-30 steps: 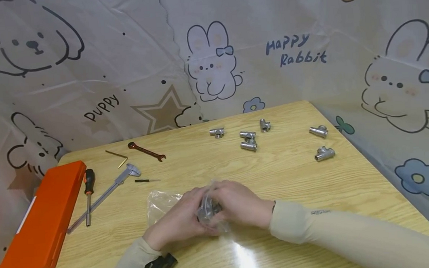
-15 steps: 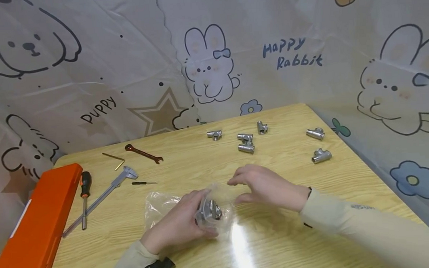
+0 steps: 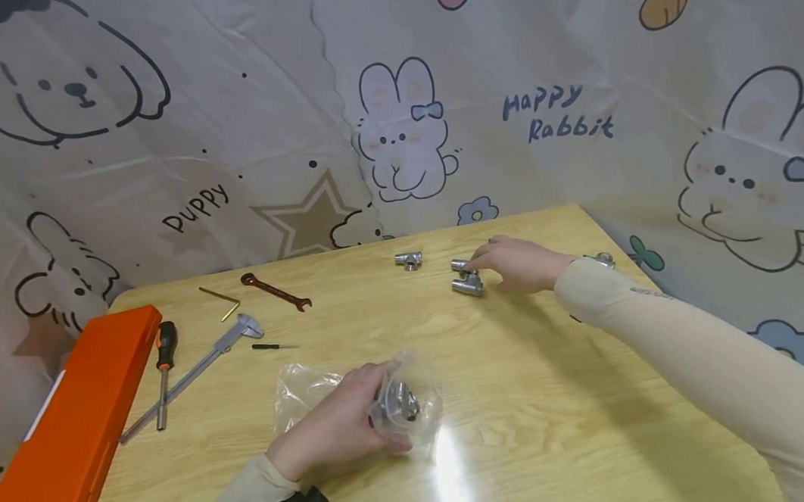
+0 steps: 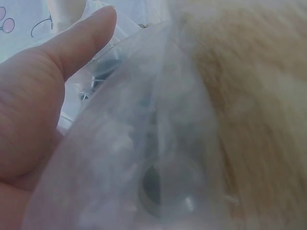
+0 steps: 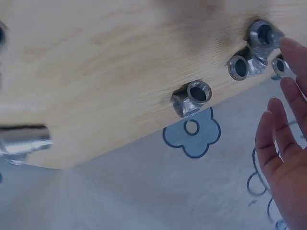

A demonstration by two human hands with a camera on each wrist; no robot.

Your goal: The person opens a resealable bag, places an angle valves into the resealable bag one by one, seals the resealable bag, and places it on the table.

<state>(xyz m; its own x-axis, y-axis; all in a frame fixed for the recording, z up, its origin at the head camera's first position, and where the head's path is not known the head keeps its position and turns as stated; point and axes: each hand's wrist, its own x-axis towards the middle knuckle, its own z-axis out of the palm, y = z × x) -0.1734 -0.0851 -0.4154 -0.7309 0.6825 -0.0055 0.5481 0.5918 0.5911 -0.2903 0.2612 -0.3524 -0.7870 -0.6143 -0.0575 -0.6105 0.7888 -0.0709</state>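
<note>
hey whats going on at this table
A person is handling metal pipe tee fittings on a wooden table. The left hand holds a clear plastic bag with a few fittings inside, near the front edge. The right hand reaches to the far side, fingers straight, at a pair of loose fittings; another fitting lies to their left. A wrench, caliper, screwdriver and orange case sit off to the left.
</note>
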